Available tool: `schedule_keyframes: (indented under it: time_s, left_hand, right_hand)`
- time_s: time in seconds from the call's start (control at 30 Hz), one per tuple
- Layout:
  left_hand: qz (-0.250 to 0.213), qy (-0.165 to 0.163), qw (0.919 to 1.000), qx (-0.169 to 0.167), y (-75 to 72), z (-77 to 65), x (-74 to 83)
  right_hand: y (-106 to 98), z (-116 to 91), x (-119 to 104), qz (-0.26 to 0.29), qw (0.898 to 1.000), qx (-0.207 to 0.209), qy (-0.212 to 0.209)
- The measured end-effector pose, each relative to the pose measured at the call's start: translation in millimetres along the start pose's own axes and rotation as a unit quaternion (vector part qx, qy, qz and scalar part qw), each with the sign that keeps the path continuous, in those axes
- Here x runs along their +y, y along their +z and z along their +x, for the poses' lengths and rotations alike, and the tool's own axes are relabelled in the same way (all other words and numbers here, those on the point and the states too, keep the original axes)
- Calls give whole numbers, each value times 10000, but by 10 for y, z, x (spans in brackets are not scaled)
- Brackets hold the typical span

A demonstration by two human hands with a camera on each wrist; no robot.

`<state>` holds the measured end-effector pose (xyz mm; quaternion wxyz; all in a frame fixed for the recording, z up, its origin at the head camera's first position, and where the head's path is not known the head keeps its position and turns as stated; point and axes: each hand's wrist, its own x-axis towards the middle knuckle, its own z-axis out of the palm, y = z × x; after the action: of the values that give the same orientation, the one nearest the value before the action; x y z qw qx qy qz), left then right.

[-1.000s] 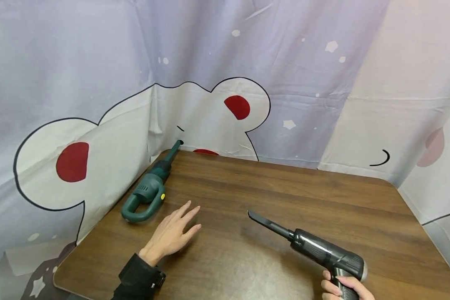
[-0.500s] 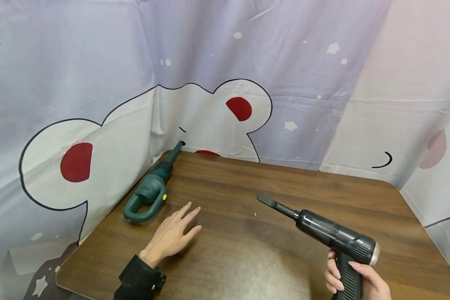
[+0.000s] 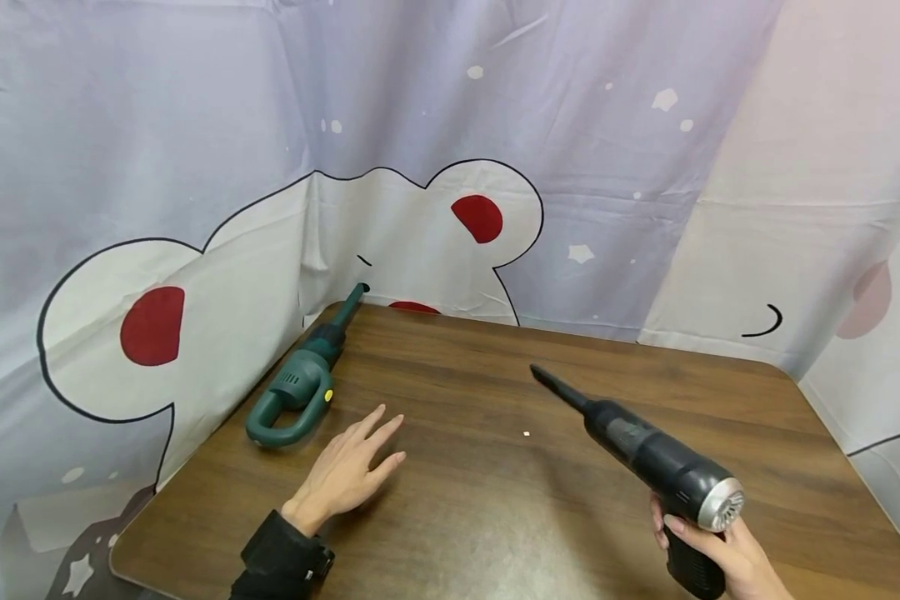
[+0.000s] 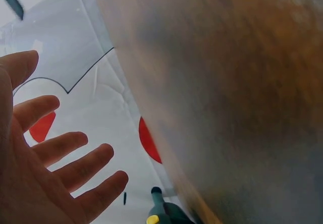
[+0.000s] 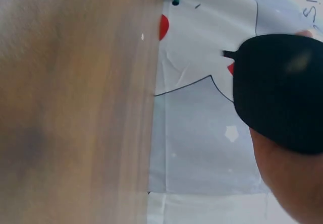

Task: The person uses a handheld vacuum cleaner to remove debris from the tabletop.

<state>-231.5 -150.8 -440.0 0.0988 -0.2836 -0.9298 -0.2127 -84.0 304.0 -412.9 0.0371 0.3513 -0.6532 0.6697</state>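
My right hand [image 3: 708, 542] grips the pistol handle of a black handheld vacuum cleaner [image 3: 645, 450]. The vacuum is held above the table, its narrow nozzle pointing to the far left and its silver round rear end turned towards me. In the right wrist view, the dark handle base [image 5: 280, 95] covers most of that hand. My left hand [image 3: 348, 467] holds nothing, fingers spread over the left part of the table. To its far left lies a green handheld vacuum [image 3: 296, 379] with a loop handle and yellow button. A tiny white scrap [image 3: 527, 433] shows near mid-table.
The brown wooden table [image 3: 450, 367] has rounded corners. A printed curtain [image 3: 600, 167] hangs along its back and sides. The green vacuum's tip reaches the far left corner, close to the cloth.
The right hand has raised the black vacuum, and its nozzle has swung up and away with the rear turning towards me. The white scrap has come into sight. The left hand stays put.
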Motion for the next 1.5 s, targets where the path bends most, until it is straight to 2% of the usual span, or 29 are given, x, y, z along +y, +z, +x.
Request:
schedule_keyframes:
  time_s: [0.07, 0.13, 0.2, 0.27, 0.33, 0.4, 0.5, 0.57, 0.63, 0.67, 0.77, 0.83, 0.87, 0.9, 1.0, 1.03, 1.07, 1.1, 1.13, 1.17, 1.2, 1.23, 1.3, 1.37, 1.4, 1.47, 1.5]
  left_hand:
    - [18, 23, 10000, 13, 2, 7, -1]
    - [37, 48, 10000, 15, 1, 14, 0]
    - [50, 70, 10000, 28, -1, 22, 1]
    - [44, 88, 9999, 53, -7, 28, 2]
    - [45, 106, 9999, 69, -11, 31, 3]
    - [47, 112, 9999, 56, -11, 33, 4]
    - [28, 100, 9999, -5, -6, 35, 5]
    - [8, 88, 10000, -18, -4, 34, 2]
    - [-6, 95, 10000, 6, -4, 34, -3]
    - [-1, 109, 9999, 29, -4, 35, -5]
    - [18, 122, 9999, 68, -3, 34, -11]
    - [16, 95, 9999, 34, -1, 28, -13]
    - [11, 69, 10000, 7, 2, 24, -14]
    - [4, 35, 10000, -28, 5, 19, -14]
    - [-13, -56, 9999, -108, 15, 6, -13]
    - [-24, -80, 9999, -120, 16, 4, -13]
    - [-34, -99, 9999, -127, 17, 3, -12]
    - [-38, -113, 9998, -130, 18, 1, -12]
    - [-48, -121, 9998, -127, 20, 0, -12]
    - [-51, -127, 9998, -127, 20, -2, -11]
    - [-44, -132, 9998, -127, 21, -3, -10]
    - [-40, -137, 9998, -124, 22, -5, -10]
    - [-26, -138, 9998, -118, 24, -8, -11]
    - [-22, -131, 9999, -105, 26, -8, -11]
    - [-29, -121, 9999, -90, 26, -6, -10]
    - [-61, -83, 9999, -75, 27, 1, -7]
    - [-75, -66, 9999, -71, 27, 4, -6]
  right_hand:
    - [18, -54, 45, 457, 9988, 73, 188]
    - [20, -122, 95, 1312, 9899, 171, 519]
    - [14, -190, 127, 2163, 9704, 381, 1000]
    - [-7, -238, 159, 2781, 9505, 491, 1300]
    - [-35, -281, 177, 3421, 9236, 538, 1643]
    - [-62, -311, 195, 4035, 8955, 472, 1816]
    - [-101, -353, 220, 4996, 8441, 228, 1931]
    - [-121, -375, 233, 5406, 8197, 117, 1889]
    - [-138, -396, 243, 5633, 8061, 36, 1812]
    - [-145, -406, 248, 5695, 8027, 24, 1770]
    - [-159, -427, 260, 5738, 8013, 20, 1691]
    - [-157, -431, 262, 5664, 8072, 32, 1659]
    - [-151, -426, 255, 5525, 8166, 70, 1670]
    - [-141, -415, 242, 5223, 8359, 183, 1677]
    - [-78, -354, 179, 3610, 9165, 593, 1615]
    - [-46, -321, 151, 2824, 9418, 801, 1641]
    - [-12, -282, 126, 1920, 9621, 1001, 1655]
    - [25, -244, 104, 1013, 9732, 1218, 1669]
    - [61, -207, 89, 221, 9751, 1406, 1698]
    - [96, -175, 78, -542, 9698, 1585, 1775]
    - [131, -151, 68, -1299, 9563, 1798, 1907]
    - [160, -135, 69, -2012, 9384, 1995, 1976]
    - [184, -131, 78, -3238, 8956, 2275, 2031]
    - [167, -144, 90, -4179, 8558, 2375, 1913]
    - [143, -151, 92, -4521, 8404, 2370, 1818]
    - [75, -159, 82, -5010, 8206, 2241, 1594]
    - [38, -160, 68, -5131, 8169, 2119, 1565]
